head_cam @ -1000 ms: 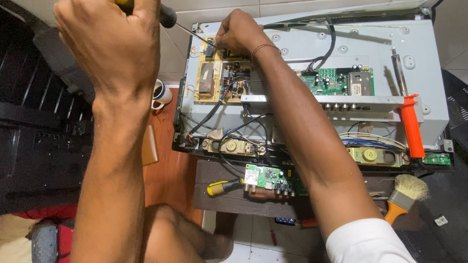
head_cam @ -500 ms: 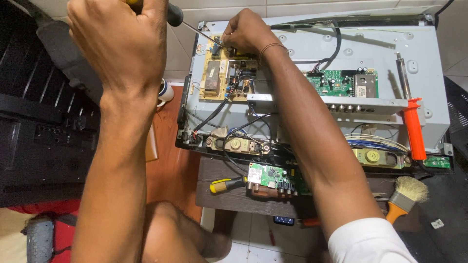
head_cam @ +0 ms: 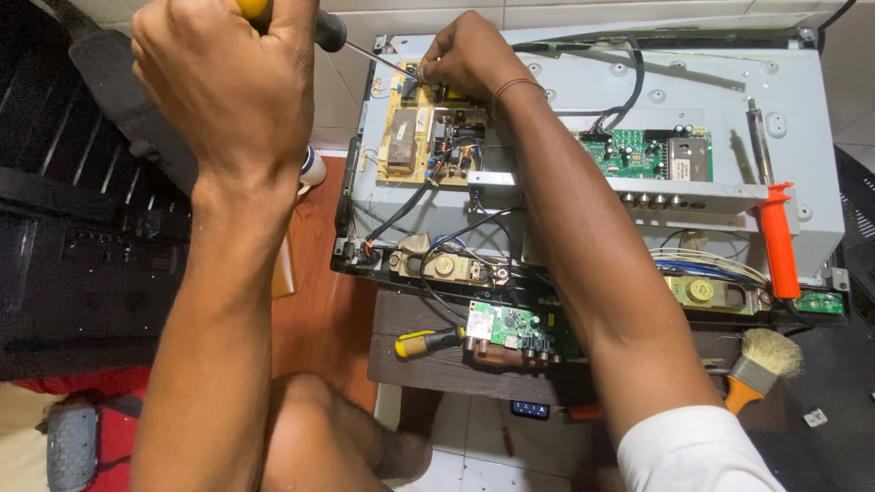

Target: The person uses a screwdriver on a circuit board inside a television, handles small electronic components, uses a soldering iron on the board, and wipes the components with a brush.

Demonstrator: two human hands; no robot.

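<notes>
The left hand [head_cam: 228, 82] is gripping a screwdriver [head_cam: 337, 38] by its yellow-and-black handle, fist closed tight, while the right hand [head_cam: 469, 59] is pinching its fingertips narrowly where the thin shaft's tip is meeting the tan circuit board [head_cam: 406, 137]. That board is lying directly beneath the right hand, at the near-left corner of an opened grey metal chassis [head_cam: 711, 91]. The board is looking stiff but brittle, crowded with small parts and wires, so it is probably best held by its bare edges rather than by its components; the screwdriver is rigid and light, though the slim tip could slip off a screw. Beyond the right forearm a green circuit board [head_cam: 643, 153] is sitting on the chassis, and an orange-handled tool [head_cam: 777, 239] is lying farther out. Nearer the body, under the right arm, a second yellow screwdriver [head_cam: 428, 342] and a small green board [head_cam: 506, 330] are resting on a dark stool [head_cam: 428, 364], with a brush [head_cam: 761, 364] beside the right elbow. Black cables [head_cam: 428, 187] are trailing from the tan board, crowding access.
</notes>
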